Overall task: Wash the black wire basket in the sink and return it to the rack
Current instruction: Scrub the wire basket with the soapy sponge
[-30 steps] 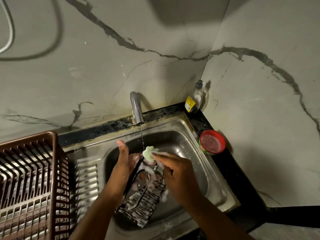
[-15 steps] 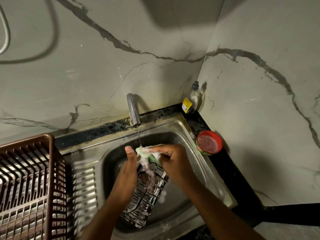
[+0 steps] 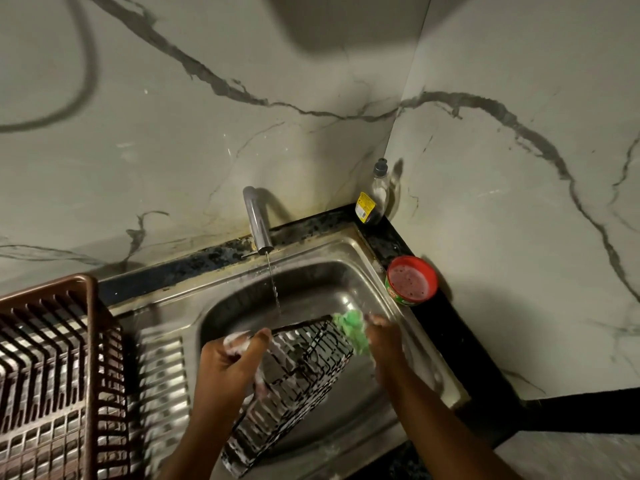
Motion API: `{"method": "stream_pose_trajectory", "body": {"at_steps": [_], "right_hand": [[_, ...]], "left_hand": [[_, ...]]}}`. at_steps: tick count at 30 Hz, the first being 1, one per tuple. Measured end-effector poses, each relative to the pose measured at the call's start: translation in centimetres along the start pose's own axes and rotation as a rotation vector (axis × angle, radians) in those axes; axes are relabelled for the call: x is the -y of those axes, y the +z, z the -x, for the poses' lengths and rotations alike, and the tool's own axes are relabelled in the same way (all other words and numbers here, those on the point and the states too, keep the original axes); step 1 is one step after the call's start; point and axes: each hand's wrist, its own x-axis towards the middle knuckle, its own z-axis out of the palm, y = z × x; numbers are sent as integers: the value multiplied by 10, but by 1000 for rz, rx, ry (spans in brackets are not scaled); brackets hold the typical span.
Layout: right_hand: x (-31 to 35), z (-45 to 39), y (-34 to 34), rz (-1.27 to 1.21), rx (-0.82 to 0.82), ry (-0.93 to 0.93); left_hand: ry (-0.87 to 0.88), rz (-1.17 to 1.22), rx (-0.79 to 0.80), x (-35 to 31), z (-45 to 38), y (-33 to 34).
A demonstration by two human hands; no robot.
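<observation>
Two hands on the black wire basket, which sits tilted over the sink and covered in suds. Left grip is clamped on its left rim, right grip holds a green scrubber against the far right corner, tap trickling just beyond.

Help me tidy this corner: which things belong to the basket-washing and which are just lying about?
In use: basket, green scrubber, left hand, right hand, tap, sink, brown rack.

Lying about: red-lidded tub, bottle in the corner.
</observation>
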Motion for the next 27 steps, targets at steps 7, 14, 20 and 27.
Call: {"method": "stream_pose_trajectory", "body": {"at_steps": [7,14,20,27], "right_hand": [[-22,2,8,-530,154,497],[12,-7,7,-362,20,247],[57,19,12,315,55,-725],[43,99,48,291,465,-1140]], "left_hand": [[10,11,11,6,8,-2],[-116,-62,42,25,17,-15],[-74,-38,4,24,23,-5],[-34,-23,12,24,16,-10]]}}
